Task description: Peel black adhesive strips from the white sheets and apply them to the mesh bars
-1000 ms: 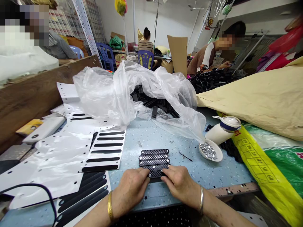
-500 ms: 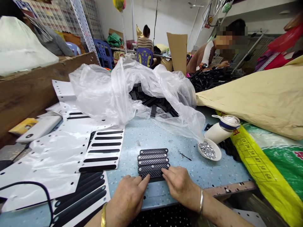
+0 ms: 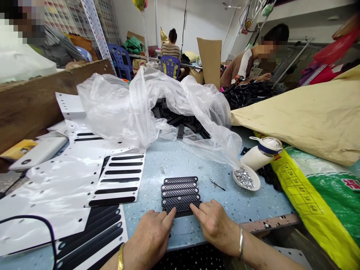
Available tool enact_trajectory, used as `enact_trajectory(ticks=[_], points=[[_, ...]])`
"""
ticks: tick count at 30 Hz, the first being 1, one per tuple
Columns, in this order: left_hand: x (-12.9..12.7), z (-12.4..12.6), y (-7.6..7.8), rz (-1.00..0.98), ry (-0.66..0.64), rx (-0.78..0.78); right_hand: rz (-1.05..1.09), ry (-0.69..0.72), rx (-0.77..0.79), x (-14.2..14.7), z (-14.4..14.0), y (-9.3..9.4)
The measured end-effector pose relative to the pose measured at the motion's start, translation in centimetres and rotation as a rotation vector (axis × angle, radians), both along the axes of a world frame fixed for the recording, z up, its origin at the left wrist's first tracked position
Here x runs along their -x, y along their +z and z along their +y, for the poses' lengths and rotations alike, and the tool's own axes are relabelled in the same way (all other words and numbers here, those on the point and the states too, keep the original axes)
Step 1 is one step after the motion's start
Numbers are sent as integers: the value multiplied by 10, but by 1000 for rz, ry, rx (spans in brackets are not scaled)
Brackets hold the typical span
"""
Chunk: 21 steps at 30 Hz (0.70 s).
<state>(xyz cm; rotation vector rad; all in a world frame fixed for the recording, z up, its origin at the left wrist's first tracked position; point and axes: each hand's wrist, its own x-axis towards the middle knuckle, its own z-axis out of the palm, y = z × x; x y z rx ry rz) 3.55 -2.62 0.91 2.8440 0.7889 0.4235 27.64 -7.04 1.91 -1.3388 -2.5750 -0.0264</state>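
Note:
A row of black mesh-patterned plastic strips (image 3: 180,192) with small silver studs lies flat on the speckled blue table. My left hand (image 3: 150,234) is at the front edge, its index fingertip on the nearest strip and the other fingers curled. My right hand (image 3: 215,221) is closed in the same way at that strip's right end, its index finger on top. Both thumbs are mostly hidden. A plain dark edge shows beneath the front strip. To the right, a white bowl (image 3: 257,183) holds small silver studs, and a thin black stick (image 3: 218,185) lies nearby.
Behind the strips, a clear plastic bag (image 3: 143,112) spills black pieces (image 3: 180,122). White sheets with black bars (image 3: 120,170) cover the left side. A white bottle (image 3: 260,153) leans by the bowl; a yellow-green sack (image 3: 306,195) hangs right. Other people (image 3: 171,48) sit farther back.
My right index finger has shifted from the right end of the second strip down to the front strip. My left hand stays nearly in place. The view has turned slightly.

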Motion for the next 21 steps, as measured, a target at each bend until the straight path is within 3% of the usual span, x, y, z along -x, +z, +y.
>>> enact_trajectory(ticks=[12,21], points=[[2,0,-12,-11,4,28,-35,-47,-43,-24,-10,-7],[-2,-2,-6,-49,-10,-2,-25,-44,49,-28,-9,2]])
